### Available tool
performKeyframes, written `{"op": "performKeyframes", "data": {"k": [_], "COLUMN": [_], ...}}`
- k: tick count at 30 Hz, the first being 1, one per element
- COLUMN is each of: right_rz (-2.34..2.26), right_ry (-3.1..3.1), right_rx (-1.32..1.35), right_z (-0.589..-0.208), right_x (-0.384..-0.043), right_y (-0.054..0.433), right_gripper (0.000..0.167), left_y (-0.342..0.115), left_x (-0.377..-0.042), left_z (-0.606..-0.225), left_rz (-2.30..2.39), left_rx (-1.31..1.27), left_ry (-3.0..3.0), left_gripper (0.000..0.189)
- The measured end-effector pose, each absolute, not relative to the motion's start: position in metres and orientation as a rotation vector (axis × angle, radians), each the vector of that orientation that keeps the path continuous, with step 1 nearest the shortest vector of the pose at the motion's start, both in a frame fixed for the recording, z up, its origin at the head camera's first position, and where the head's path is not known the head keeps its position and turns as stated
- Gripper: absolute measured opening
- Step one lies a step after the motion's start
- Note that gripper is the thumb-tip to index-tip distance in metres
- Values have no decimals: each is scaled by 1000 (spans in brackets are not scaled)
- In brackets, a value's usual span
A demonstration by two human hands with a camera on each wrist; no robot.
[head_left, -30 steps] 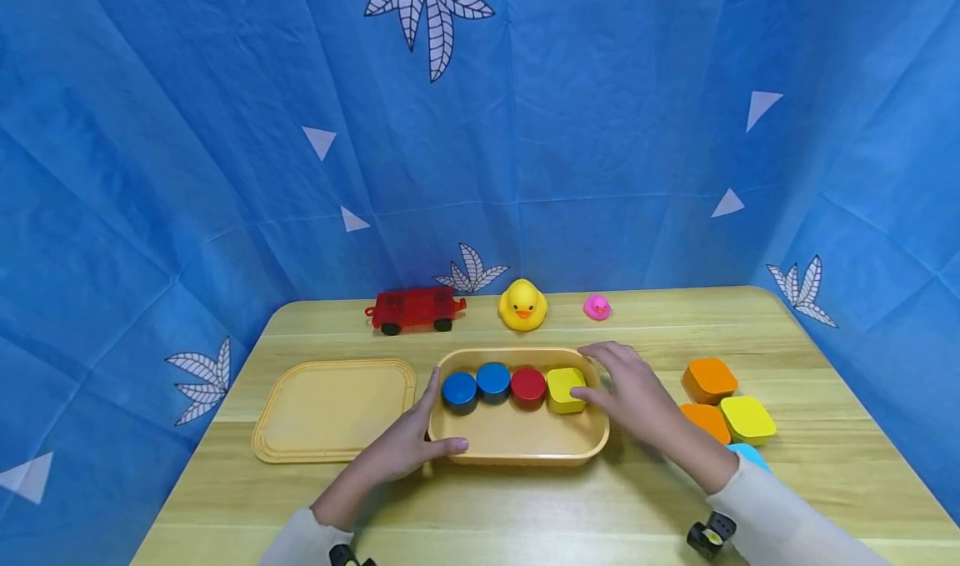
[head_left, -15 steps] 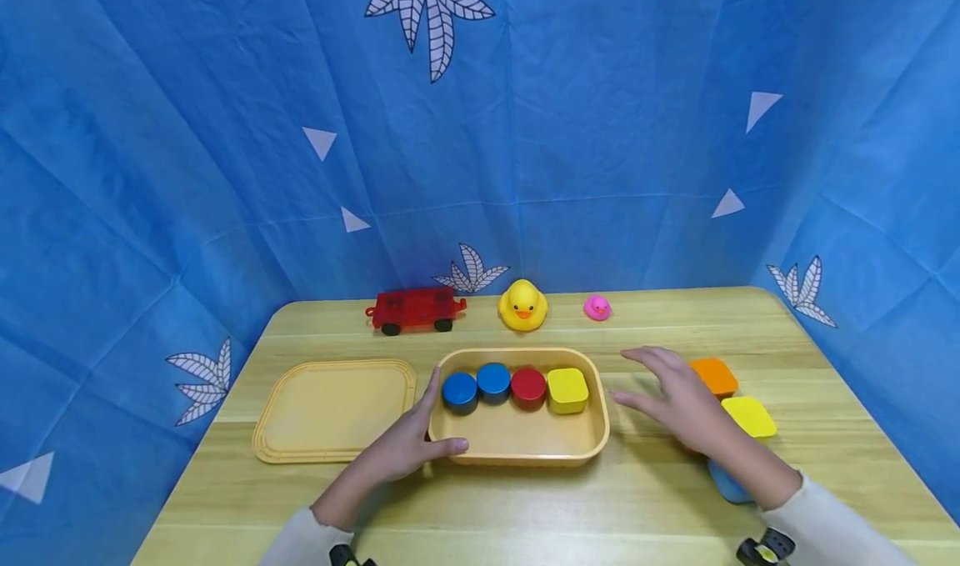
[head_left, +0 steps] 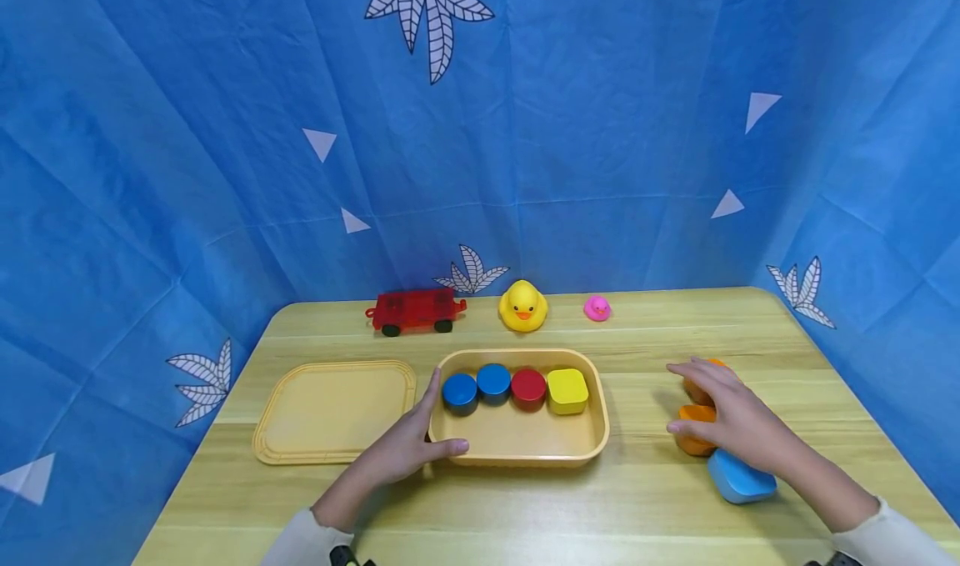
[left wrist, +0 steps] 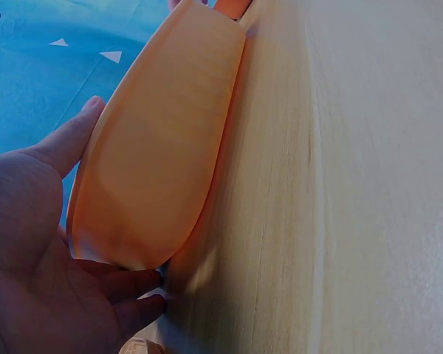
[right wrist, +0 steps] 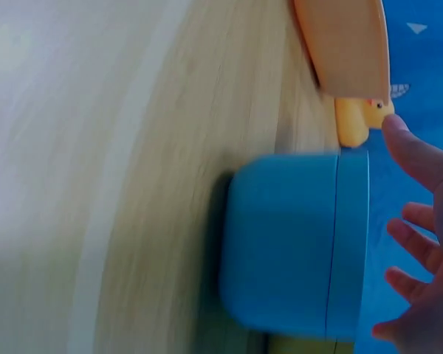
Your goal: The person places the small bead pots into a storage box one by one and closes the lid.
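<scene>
Center of head frame: smooth tan plastic tray, oblong with rounded ends, on the wood-grain counter; left grip holds its left end, thumb at the near rim. Inside, 1 row: 2 glossy blue cylinders, 1 red cylinder, 1 yellow block with rounded corners. Right grip, right of center, released, above 2 smooth orange blocks; contact cannot be told. Light-blue block, rounded, lower right; right wrist view shows a seam line round it. Flat ridged-rim tan panel lies left of tray. Upper edge of counter: translucent red cart, yellow duck, small pink duck. Wrinkled blue cloth behind. Far orange block mostly hidden by right grip; both sleeves cut off at bottom; yellow piece at right wrist frame's bottom edge only a sliver.
</scene>
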State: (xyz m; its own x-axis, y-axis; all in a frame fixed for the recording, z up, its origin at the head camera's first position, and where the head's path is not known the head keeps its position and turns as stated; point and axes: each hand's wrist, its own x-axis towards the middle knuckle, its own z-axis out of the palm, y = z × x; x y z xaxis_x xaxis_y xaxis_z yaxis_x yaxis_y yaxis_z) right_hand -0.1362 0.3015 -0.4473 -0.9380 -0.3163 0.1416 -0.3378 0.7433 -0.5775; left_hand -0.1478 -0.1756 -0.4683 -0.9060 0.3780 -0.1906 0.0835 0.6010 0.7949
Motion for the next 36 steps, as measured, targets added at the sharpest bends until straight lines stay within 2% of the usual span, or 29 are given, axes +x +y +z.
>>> {"op": "performKeyframes", "data": {"k": [7,17,36], "right_rz": [968,908,810], "right_ry": [-2950,-2980,-3071], "right_rx": [564,612,603], "right_z": [-450,-452,-447], "right_x": [-132,-131,-136], "right_y": [321,330,322], "right_gripper": [84,82,63], "left_y": [-175,-174,-175], "left_x": [-148,-147,-148], "left_z": [-469,-467,-468], "left_rz": [1207,1202,1211], "left_rx": [381,366,361], "left_ry": [2492,2497,2492], "left_gripper": [114,114,115]}}
